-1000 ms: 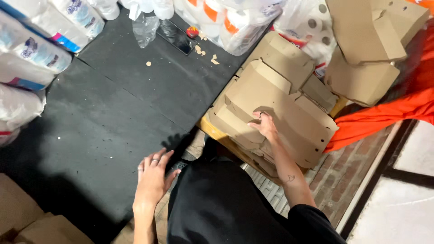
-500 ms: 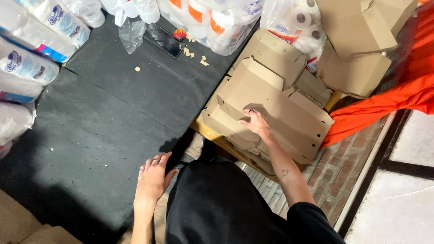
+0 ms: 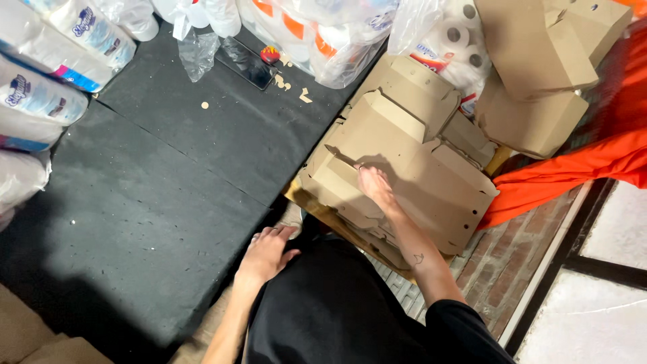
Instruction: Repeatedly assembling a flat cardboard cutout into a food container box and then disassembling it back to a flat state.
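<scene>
My right hand (image 3: pixel 375 187) reaches forward and lies on the top sheet of a stack of flat brown cardboard box blanks (image 3: pixel 418 162), fingers curled at a fold. I cannot tell whether the fingers grip the sheet or only press on it. My left hand (image 3: pixel 266 253) rests with fingers spread at the near edge of the black mat-covered table (image 3: pixel 155 182), holding nothing. My black shirt fills the bottom middle.
Wrapped packs of paper rolls (image 3: pixel 40 81) line the left and far edges. A dark phone (image 3: pixel 246 62), a small red object and cardboard scraps lie at the back. Folded brown boxes (image 3: pixel 539 74) stand at the right, above orange cloth (image 3: pixel 579 168) and a brick floor.
My right hand has slid a little further onto the top cardboard sheet. The left hand stays at the table edge. The view has shifted slightly.
</scene>
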